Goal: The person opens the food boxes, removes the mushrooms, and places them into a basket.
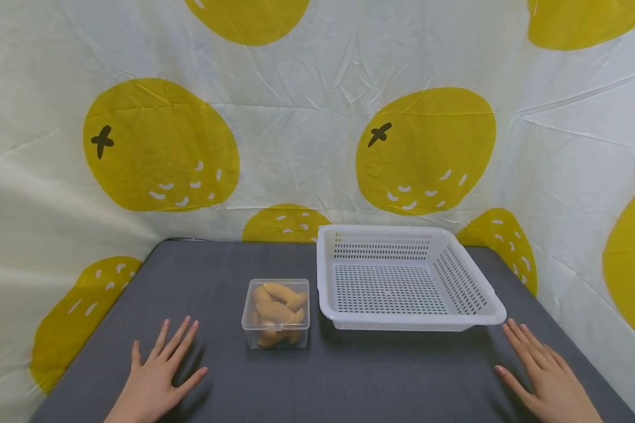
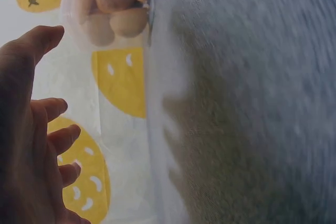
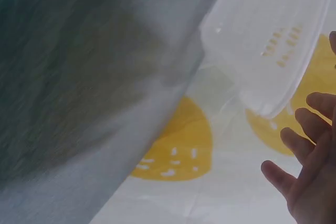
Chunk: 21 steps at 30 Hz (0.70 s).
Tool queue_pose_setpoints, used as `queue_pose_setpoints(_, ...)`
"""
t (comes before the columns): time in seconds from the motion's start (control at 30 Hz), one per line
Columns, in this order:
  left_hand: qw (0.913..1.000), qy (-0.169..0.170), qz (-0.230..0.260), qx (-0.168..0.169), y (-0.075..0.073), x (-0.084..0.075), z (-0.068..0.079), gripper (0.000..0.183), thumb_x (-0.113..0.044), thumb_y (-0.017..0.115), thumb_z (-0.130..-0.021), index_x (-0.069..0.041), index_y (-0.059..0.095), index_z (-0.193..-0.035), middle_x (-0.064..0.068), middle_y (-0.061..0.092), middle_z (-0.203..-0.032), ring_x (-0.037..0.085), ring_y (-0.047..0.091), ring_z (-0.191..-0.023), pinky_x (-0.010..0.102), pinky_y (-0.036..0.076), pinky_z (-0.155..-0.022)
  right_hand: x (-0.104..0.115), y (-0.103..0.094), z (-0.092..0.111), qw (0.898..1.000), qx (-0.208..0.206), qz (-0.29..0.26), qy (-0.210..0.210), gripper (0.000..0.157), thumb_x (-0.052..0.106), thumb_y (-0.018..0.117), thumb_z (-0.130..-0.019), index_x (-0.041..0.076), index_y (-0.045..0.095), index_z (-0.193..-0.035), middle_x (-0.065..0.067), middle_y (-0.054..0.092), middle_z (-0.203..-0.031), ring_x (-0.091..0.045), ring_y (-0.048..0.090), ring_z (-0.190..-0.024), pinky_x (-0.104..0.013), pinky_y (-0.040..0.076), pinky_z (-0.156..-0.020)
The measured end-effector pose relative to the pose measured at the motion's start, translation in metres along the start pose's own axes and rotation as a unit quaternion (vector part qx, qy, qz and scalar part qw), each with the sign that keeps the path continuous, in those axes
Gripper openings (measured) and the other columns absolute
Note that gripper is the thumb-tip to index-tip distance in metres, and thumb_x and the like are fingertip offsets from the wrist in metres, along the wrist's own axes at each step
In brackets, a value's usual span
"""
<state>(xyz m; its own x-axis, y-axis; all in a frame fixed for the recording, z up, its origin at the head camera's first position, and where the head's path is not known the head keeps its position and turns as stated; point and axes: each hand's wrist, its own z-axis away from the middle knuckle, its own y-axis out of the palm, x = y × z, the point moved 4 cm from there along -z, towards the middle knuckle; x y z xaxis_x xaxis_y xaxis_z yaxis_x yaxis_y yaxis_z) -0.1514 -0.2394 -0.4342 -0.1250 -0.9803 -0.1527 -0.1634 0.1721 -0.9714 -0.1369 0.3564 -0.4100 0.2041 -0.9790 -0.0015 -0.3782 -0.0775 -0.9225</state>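
Near the clear box (image 1: 253,339), left hand (image 1: 156,376), and by the white basket (image 1: 418,319), right hand (image 1: 549,379), both straight-fingered, empty.

We are finding no readable text, label, brand or number: none is showing on the clear box (image 1: 259,339) ahead and to the right of the left hand (image 1: 156,376), nor on the white basket (image 1: 415,319) ahead and to the left of the right hand (image 1: 547,376). On the printed cloth (image 1: 296,153) beyond both hands we are seeing only dark crosses (image 1: 103,140) and white dashes (image 1: 166,186) on yellow shapes (image 1: 164,141), no letters.
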Motion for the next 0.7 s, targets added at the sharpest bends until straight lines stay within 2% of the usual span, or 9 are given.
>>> queue_pose_setpoints(0.27,0.9992,0.020,0.030,-0.017,-0.009,-0.017,0.002,0.080,-0.058,0.055,-0.078,-0.036,0.013,-0.142,0.002,0.026,-0.147,0.028,0.010,-0.139,0.070,-0.002,-0.096,0.026,-0.010,-0.011,0.997,-0.059,-0.019,-0.051,0.085,0.033,0.069,-0.073,0.014,0.024,-0.143,0.006,0.017,-0.149,0.010,-0.008,-0.132,-0.016,-0.014,-0.107)
queue_pose_setpoints(0.47,0.9953,0.053,0.048,-0.066,-0.012,-0.028,0.004,0.081,-0.050,0.062,-0.076,-0.033,0.019,-0.142,0.000,0.030,-0.146,0.017,0.005,-0.140,0.067,0.001,-0.099,0.046,-0.009,-0.022,0.989,-0.107,-0.057,-0.090,0.081,0.030,0.072,-0.068,0.011,0.036,-0.138,0.001,0.032,-0.144,0.004,0.008,-0.135,-0.011,-0.004,-0.107)
queue_pose_setpoints(0.57,0.9911,0.072,0.060,-0.094,-0.012,-0.033,0.004,0.082,-0.045,0.065,-0.075,-0.031,0.021,-0.142,0.000,0.032,-0.145,0.013,0.007,-0.140,0.065,0.003,-0.101,0.056,-0.006,-0.027,0.983,-0.124,-0.074,-0.115,0.073,0.031,0.070,-0.070,0.007,0.042,-0.133,-0.001,0.036,-0.142,0.000,0.014,-0.136,-0.012,-0.001,-0.108)
queue_pose_setpoints(0.7,0.9850,0.092,0.077,-0.124,-0.011,-0.039,0.004,0.084,-0.040,0.069,-0.072,-0.028,0.024,-0.142,-0.003,0.031,-0.145,0.010,0.009,-0.139,0.062,0.006,-0.102,0.072,-0.002,-0.036,0.975,-0.140,-0.091,-0.149,0.065,0.044,0.058,-0.081,0.004,0.046,-0.130,-0.003,0.041,-0.139,-0.006,0.022,-0.135,-0.015,0.004,-0.109)
